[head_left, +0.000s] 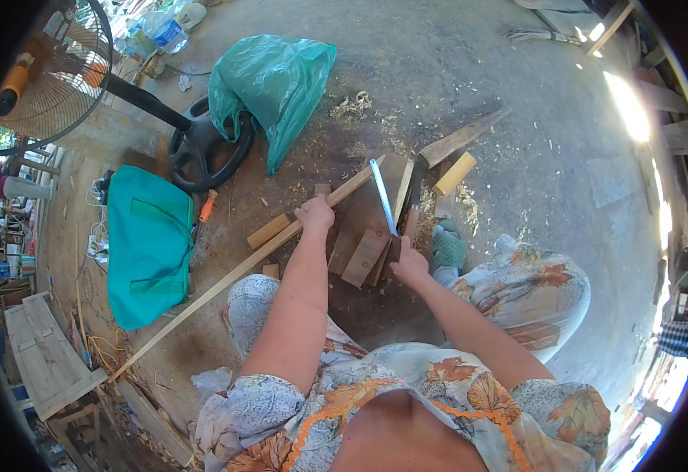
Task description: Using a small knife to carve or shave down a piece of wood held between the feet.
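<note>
Fingers of L hand (315,212) curled down over stick (235,274), closed snug, little gap showing. R hand (411,263): fingers bent round dk handle (395,248) of blade (383,197), mostly hidden; can't tell how tight. Stick is long, thin, pale wood; runs diag. from lower L, past L knee (251,303), up to ctr., far end nr blade tip. Stick/blade contact: can't tell. Blade straight, silver, points up & slightly L, above board (359,208).

Blocks: brown block (366,256) lies tilted at near end of board, just beside R hand; small block (268,230) beside stick, L of L hand; yellow block (455,175) on floor (564,181), R of board, nr flat tool (466,138), which lies diag. to upper R. Green shoe (448,245) nr R hand. Shavings (352,106) on floor beyond board.

L side: teal bag (151,244), orange tool (208,206) just beside it; fan (60,71) on blk base (210,145); green plastic bag (281,86) overlaps base in view. Bottles (167,33) top L.
</note>
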A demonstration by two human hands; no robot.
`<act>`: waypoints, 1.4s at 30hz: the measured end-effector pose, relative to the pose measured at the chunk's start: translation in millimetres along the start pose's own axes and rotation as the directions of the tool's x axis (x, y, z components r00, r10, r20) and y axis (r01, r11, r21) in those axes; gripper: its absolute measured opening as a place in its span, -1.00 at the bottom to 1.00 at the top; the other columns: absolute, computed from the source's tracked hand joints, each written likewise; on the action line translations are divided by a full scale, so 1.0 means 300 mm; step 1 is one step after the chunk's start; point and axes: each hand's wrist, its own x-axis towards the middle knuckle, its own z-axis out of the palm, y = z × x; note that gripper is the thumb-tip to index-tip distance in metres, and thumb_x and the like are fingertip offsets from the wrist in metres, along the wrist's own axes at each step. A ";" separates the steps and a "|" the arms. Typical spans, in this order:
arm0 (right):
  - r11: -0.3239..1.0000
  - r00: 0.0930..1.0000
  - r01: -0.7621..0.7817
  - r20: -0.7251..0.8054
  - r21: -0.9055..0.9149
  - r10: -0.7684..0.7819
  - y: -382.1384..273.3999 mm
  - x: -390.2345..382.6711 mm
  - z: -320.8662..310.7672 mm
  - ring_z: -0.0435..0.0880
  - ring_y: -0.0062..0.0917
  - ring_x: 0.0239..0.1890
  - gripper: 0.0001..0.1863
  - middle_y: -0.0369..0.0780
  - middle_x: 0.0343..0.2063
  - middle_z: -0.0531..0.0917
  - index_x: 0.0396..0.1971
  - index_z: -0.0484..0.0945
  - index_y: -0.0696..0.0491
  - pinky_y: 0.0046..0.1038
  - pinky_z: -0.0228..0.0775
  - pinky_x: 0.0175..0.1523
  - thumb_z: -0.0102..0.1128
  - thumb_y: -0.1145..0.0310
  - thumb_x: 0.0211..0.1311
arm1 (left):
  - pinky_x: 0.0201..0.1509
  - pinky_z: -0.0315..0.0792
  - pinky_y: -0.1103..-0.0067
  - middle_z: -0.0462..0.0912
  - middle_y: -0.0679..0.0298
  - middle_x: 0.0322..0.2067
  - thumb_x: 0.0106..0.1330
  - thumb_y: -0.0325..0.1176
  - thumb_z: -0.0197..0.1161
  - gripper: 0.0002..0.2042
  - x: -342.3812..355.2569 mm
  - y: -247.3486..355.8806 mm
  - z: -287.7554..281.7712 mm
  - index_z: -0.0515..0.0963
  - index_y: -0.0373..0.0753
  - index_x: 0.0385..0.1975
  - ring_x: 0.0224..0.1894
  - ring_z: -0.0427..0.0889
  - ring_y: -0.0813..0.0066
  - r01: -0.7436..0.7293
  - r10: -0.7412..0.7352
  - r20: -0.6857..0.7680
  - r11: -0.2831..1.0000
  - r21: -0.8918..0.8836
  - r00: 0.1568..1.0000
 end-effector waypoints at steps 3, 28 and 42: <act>0.997 0.998 0.025 0.052 -0.067 -0.022 0.007 0.022 -0.027 0.54 -0.08 -0.11 -0.42 0.08 -0.28 0.54 -0.03 0.15 0.10 -0.11 0.37 -0.07 0.19 0.34 -0.09 | 0.08 0.25 0.25 0.58 0.18 -0.10 0.11 -0.22 0.22 -0.70 -0.020 0.017 -0.039 0.51 -0.07 -0.13 0.03 0.51 0.23 -0.014 0.014 0.004 0.999 -0.040 1.000; 0.312 0.987 0.098 -0.052 0.945 -0.154 -0.028 -0.507 -0.334 0.39 -0.68 -0.74 -0.93 -0.32 -0.68 0.45 -0.36 0.35 0.04 -0.63 0.29 -0.66 0.02 0.39 0.23 | 0.03 0.39 0.24 0.53 0.18 0.01 0.09 -0.30 0.18 -0.62 -0.391 0.095 -0.065 0.53 -0.16 -0.04 0.06 0.51 0.24 -0.045 0.037 0.239 0.999 0.028 0.970; 0.527 0.995 0.104 -0.094 0.843 -0.046 0.017 -0.262 -0.269 0.38 -0.64 -0.82 -0.85 -0.25 -0.69 0.46 -0.32 0.29 0.10 -0.59 0.21 -0.72 0.02 0.36 0.25 | 0.12 0.19 0.09 0.54 0.21 -0.03 0.19 -0.27 0.06 -0.70 -0.271 0.100 0.024 0.49 -0.03 -0.06 0.05 0.50 0.19 0.019 -0.014 0.047 0.995 -0.096 0.999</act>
